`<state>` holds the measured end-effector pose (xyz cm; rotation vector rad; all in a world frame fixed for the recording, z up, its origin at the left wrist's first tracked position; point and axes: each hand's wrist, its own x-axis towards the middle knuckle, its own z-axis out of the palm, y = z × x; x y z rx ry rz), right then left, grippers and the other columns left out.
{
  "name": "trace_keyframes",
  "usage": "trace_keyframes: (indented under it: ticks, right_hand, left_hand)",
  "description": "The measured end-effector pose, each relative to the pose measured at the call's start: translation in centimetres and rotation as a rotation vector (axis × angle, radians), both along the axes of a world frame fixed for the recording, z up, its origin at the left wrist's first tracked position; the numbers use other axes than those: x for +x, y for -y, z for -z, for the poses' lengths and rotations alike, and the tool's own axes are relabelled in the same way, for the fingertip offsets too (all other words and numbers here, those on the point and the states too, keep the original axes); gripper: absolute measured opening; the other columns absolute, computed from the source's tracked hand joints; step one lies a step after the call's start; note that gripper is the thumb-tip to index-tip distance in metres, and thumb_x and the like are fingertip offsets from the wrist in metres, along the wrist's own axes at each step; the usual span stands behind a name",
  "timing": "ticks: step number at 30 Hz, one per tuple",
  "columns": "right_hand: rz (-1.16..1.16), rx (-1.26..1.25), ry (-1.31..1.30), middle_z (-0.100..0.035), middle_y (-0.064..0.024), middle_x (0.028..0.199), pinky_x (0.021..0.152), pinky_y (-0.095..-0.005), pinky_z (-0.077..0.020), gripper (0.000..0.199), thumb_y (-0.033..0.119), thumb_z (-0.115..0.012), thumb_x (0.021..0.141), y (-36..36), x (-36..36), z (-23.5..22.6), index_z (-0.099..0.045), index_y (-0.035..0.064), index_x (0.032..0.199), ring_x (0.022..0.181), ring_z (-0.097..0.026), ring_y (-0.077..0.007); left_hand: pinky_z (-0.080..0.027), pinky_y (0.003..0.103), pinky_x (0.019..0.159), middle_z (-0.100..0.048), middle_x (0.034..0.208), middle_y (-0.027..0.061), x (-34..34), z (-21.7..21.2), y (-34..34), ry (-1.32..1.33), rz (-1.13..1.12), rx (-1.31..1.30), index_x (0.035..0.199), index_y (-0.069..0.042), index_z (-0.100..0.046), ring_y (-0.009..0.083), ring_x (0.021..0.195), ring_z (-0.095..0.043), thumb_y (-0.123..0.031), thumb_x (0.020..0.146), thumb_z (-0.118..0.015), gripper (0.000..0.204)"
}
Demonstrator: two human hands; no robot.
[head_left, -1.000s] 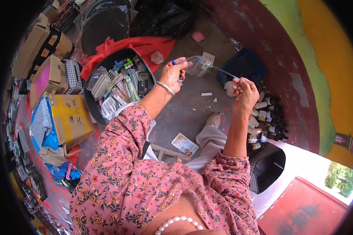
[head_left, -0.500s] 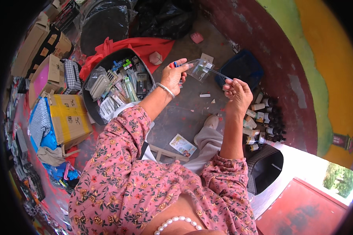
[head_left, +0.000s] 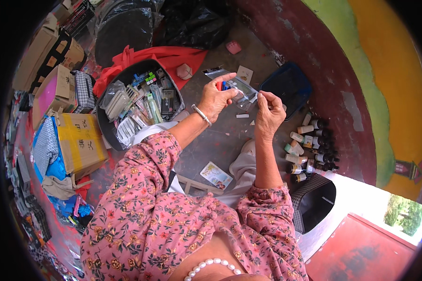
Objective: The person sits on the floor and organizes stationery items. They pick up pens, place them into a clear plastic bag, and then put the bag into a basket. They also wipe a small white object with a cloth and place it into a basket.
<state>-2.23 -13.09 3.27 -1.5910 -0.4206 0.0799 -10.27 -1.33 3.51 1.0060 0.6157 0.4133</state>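
Hands [head_left: 243,104] pinch clear packet [head_left: 239,86] between them, above black tray [head_left: 109,129].

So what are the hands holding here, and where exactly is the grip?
Both hold one small clear plastic packet with red and blue items inside. The left hand pinches its left end; the right hand pinches its right edge between fingertips.

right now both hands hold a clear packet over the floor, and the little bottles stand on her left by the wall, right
Not quite: the bottles stand on the person's right by the wall. The head view shows it. Both hands, left and right, do hold the clear packet over the floor.
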Motion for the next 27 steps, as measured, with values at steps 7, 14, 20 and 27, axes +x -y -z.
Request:
trace_keyframes:
  ticks: [7, 14, 20, 27]
  right_hand:
    - [-0.170, -0.058, -0.354, -0.059, -0.0027, 0.071, 0.055, -0.0180, -0.0421, 0.013, 0.011, -0.059, 0.077, 0.9, 1.0, -0.9, -0.064, -0.0004, 0.080, 0.060, -0.053, -0.0075]
    - [-0.325, 0.126, -0.692, -0.062, -0.0088, 0.078, 0.054, -0.0175, -0.0465, 0.026, 0.012, -0.053, 0.081, 1.7, 1.6, -2.0, -0.055, -0.0030, 0.102, 0.060, -0.058, -0.0102]
    - [-0.464, 0.059, -0.708, -0.063, -0.0119, 0.084, 0.055, -0.0185, -0.0469, 0.024, 0.012, -0.051, 0.082, 3.0, 1.2, -3.1, -0.055, -0.0047, 0.100, 0.068, -0.062, -0.0151]
    - [-0.434, -0.021, -0.656, -0.062, -0.0089, 0.077, 0.053, -0.0176, -0.0456, 0.016, 0.013, -0.057, 0.079, 3.5, 1.5, -2.2, -0.057, -0.0025, 0.084, 0.063, -0.061, -0.0131]
  left_hand:
    - [-0.045, 0.020, 0.057, -0.061, 0.071, 0.0033, -0.2, 0.0, 0.5, -0.022, 0.055, 0.819, 0.084, -0.003, -0.061, 0.0068, 0.059, -0.054, -0.003, 0.072, -0.060, 0.012]
    - [-0.040, 0.016, 0.047, -0.060, 0.071, 0.0008, -0.3, -0.7, -0.2, 0.026, 0.087, 0.435, 0.080, -0.003, -0.060, 0.0026, 0.055, -0.048, -0.002, 0.074, -0.059, 0.006]
    - [-0.039, 0.015, 0.046, -0.060, 0.071, 0.0018, -0.3, -0.5, -0.8, 0.065, 0.123, 0.279, 0.080, -0.003, -0.059, 0.0025, 0.054, -0.048, -0.002, 0.074, -0.059, 0.006]
    - [-0.036, 0.014, 0.045, -0.056, 0.069, -0.0020, -0.4, -0.8, -0.7, 0.046, 0.322, 0.376, 0.079, -0.006, -0.059, 0.0018, 0.051, -0.045, -0.003, 0.074, -0.061, 0.006]
